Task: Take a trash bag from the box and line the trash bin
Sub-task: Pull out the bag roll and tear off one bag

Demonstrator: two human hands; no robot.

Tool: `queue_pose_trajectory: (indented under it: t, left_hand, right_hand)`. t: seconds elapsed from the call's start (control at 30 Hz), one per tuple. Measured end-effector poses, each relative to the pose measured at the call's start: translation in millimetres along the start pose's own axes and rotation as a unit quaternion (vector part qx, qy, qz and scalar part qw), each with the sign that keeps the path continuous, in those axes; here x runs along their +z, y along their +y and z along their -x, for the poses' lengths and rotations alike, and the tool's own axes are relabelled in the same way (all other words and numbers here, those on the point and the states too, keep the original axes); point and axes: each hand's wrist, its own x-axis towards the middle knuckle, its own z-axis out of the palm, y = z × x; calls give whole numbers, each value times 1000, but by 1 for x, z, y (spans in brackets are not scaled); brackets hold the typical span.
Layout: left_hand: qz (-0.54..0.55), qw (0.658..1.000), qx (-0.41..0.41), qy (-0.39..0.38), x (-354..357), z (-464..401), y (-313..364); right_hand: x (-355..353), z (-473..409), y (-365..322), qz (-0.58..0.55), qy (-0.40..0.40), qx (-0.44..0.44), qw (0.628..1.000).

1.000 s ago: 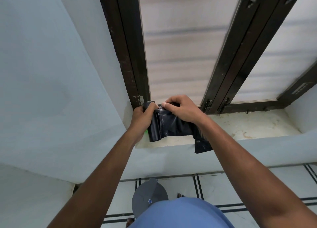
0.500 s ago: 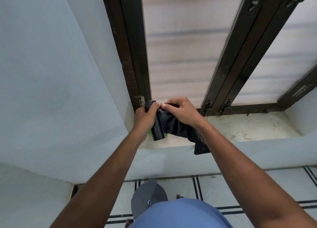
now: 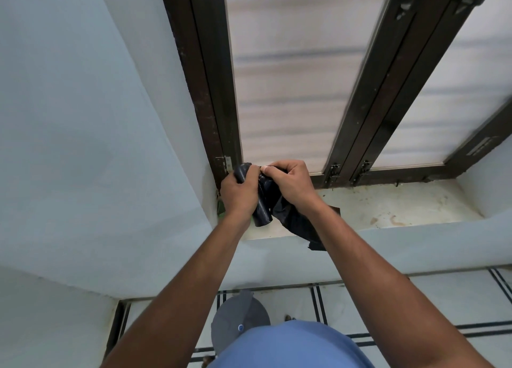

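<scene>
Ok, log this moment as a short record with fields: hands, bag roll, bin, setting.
left hand: grips the black trash bag roll
right hand: pinches the loose bag end beside the roll
loose bag end: hangs over the edge of the window sill
trash bin: grey, on the tiled floor below the sill, no liner visible
box: not clearly visible
stage: bag not yet separated from the roll

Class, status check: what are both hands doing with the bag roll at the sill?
Left hand grips the black bag roll. Right hand pinches the loose bag hanging over the sill. Grey bin below, unlined.
</scene>
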Motion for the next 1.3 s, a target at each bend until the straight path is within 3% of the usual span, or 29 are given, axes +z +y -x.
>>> queue_pose_trajectory:
  t: [0.13,0.27,0.33,0.5,0.73,0.9,1.03,1.17,1.3]
  left_hand:
    - [26,999,0,19,6,8,3]
    - [116,983,-74,120,-14,-13,5]
    - [143,984,-81,70,-26,-25,8]
    - [94,993,-68,-16,-3,-13,16]
    - [65,992,-73,-77,-8,-16,7]
    - [18,963,-132,-235,-33,-12,-6]
    - [-43,941,-110,-316,-44,6,-12]
    - [-109,941,-94,-307,-38,16,-14]
    - [-105,942,-128,-292,-37,14,-19]
  right_hand:
    - [7,4,-4,-3,17,-3,1000]
    - [-36,-4,11,8,187,70,980]
    - [-74,-4,14,-55,208,109,970]
    - [-64,-4,4,-41,75,96,992]
    - [-44,-4,11,-33,105,93,990]
    - [-41,-15,13,-17,154,119,981]
    - [-33,-22,6,14,205,126,971]
    - [-22,-27,7,-7,213,157,964]
    - [-12,-28,4,-55,211,186,958]
